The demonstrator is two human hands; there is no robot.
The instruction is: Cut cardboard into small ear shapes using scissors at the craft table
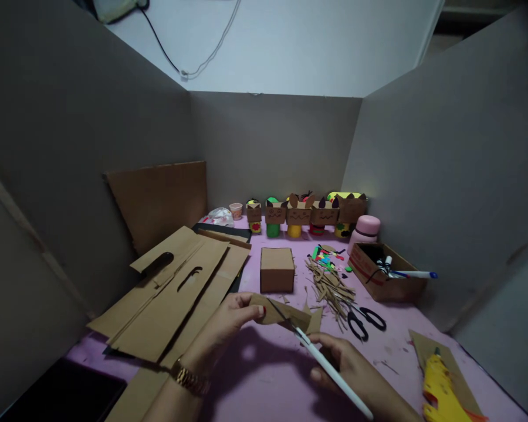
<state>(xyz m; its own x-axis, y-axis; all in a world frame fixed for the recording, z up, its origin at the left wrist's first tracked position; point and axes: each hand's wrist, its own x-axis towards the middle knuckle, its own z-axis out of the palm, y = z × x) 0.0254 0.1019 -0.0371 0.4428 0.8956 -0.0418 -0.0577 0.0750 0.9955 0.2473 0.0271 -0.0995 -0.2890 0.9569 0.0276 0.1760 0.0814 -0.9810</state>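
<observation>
My left hand [240, 310] pinches a small brown cardboard piece [270, 310] above the near middle of the table. My right hand [341, 357] is closed on a slim white-handled knife [330, 366]. Its thin dark blade lies against the cardboard piece, pointing toward my left fingers. A pointed flap of cardboard hangs at the piece's right end. Just beyond my hands stands a closed cardboard box [277, 271].
Cardboard sheets [180, 293] lie left. To the right are cardboard strips [332, 287], black-handled scissors [365, 322], an open box [387, 287] with pens, a pink bottle [366, 228] and a yellow glue gun [442, 387]. Several cardboard-faced figures [299, 214] line the back.
</observation>
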